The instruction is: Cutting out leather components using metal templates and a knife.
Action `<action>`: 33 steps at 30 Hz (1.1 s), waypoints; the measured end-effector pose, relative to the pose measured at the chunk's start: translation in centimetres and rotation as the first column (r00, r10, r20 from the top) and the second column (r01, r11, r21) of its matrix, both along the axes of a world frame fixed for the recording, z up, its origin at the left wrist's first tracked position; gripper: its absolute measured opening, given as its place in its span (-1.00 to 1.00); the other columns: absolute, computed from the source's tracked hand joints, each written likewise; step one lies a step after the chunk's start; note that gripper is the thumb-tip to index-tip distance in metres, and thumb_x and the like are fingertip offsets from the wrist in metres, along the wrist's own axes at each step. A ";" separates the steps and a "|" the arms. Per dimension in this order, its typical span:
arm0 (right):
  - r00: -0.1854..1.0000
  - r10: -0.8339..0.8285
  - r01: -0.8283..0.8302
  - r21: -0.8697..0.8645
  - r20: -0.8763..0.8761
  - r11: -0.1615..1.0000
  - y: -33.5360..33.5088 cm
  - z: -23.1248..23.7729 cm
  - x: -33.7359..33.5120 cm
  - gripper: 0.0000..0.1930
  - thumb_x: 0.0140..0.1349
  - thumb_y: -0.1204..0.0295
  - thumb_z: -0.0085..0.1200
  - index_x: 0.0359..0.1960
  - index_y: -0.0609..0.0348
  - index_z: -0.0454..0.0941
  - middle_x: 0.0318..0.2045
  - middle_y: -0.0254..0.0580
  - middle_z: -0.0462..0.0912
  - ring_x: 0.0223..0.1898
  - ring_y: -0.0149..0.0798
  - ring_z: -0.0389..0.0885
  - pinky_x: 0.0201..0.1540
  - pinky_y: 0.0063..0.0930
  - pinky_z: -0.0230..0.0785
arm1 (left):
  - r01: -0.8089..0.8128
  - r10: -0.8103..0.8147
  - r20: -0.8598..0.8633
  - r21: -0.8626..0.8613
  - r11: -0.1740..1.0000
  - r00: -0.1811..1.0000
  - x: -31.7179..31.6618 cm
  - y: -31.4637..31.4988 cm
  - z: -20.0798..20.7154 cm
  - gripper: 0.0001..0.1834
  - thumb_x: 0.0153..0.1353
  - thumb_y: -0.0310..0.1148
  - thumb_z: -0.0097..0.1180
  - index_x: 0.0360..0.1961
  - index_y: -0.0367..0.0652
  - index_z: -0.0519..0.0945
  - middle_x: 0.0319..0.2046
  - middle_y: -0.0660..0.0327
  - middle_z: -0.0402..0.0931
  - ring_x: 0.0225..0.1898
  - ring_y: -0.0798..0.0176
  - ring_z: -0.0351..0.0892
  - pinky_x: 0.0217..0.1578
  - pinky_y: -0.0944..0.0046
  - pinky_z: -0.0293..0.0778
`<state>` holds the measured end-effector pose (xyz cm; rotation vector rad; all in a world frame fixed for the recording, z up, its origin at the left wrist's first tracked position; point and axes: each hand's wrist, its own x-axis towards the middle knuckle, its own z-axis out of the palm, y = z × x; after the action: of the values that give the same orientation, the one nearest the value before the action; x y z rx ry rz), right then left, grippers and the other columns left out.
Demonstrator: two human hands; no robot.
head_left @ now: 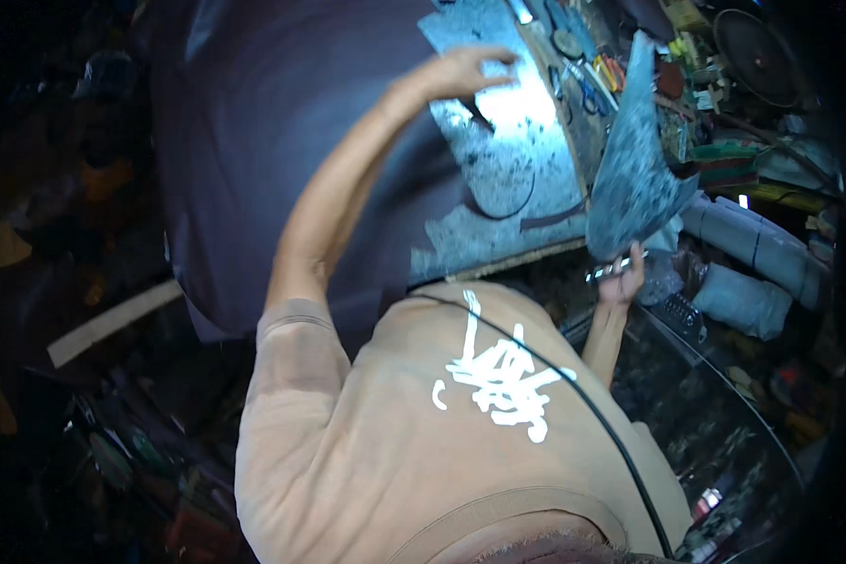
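Observation:
My left hand [465, 73] reaches over a bright, stained work board [545, 141], fingers apart, and I see nothing held in it. A large dark brown sheet [254, 122], like leather, spreads under my left forearm and partly covers the board. A small dark patch, perhaps a scrap or a shadow, shows below the left hand. At the right, my right hand [618, 282] is closed around a small dark object with shiny silver parts [603, 270]; its kind is unclear. Just beyond that hand lies a mottled grey, pointed sheet [630, 169].
Scissors [589, 97] and several pens and tools line the board's far right side. A pale roll [752, 235] and a plastic-wrapped bundle [743, 301] sit at the right. A round dark disc [757, 56] stands farther back. A black cable [583, 395] crosses my shirt.

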<state>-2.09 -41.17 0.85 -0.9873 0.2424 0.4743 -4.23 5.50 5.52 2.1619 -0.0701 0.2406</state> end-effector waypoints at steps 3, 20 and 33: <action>0.994 0.110 -0.113 0.129 0.026 0.985 3.4 1.3 2.8 -0.95 0.36 0.39 0.05 -0.23 -0.09 0.56 -0.41 -0.38 0.64 -0.67 -0.42 0.43 -0.68 -0.46 0.30 | -0.339 0.335 0.060 0.099 0.935 0.940 -7.2 7.0 1.3 -0.51 0.23 -0.17 0.21 0.08 -0.27 0.54 0.15 -0.10 0.47 0.24 -0.03 0.39 0.24 0.05 0.30; 0.856 0.517 -0.511 0.171 0.007 0.843 24.3 0.7 2.8 -0.91 0.25 0.52 0.14 -0.32 -0.02 0.52 -0.51 -0.42 0.50 -0.58 -0.39 0.42 -0.48 -0.36 0.27 | -0.407 0.648 -0.295 0.581 0.705 0.702 -37.1 -12.3 -9.6 -0.17 0.27 0.26 -0.07 0.40 -0.06 0.24 0.46 -0.05 -0.04 0.49 -0.17 -0.21 0.41 -0.23 -0.24; 0.904 0.403 -0.382 -0.151 0.147 0.912 21.2 4.5 1.1 -0.86 0.25 0.43 0.14 -0.24 -0.04 0.42 -0.56 -0.50 0.46 -0.65 -0.48 0.47 -0.64 -0.45 0.40 | -0.657 0.986 0.135 0.736 -0.163 -0.094 -56.1 1.2 -7.9 -0.21 0.18 -0.04 0.24 0.30 -0.32 0.29 0.23 -0.20 0.32 0.30 -0.19 0.28 0.23 -0.08 0.27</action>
<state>-0.96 -19.98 5.32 -1.1948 -0.0941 0.7432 -60.29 6.73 -2.36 2.3440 2.2356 0.4693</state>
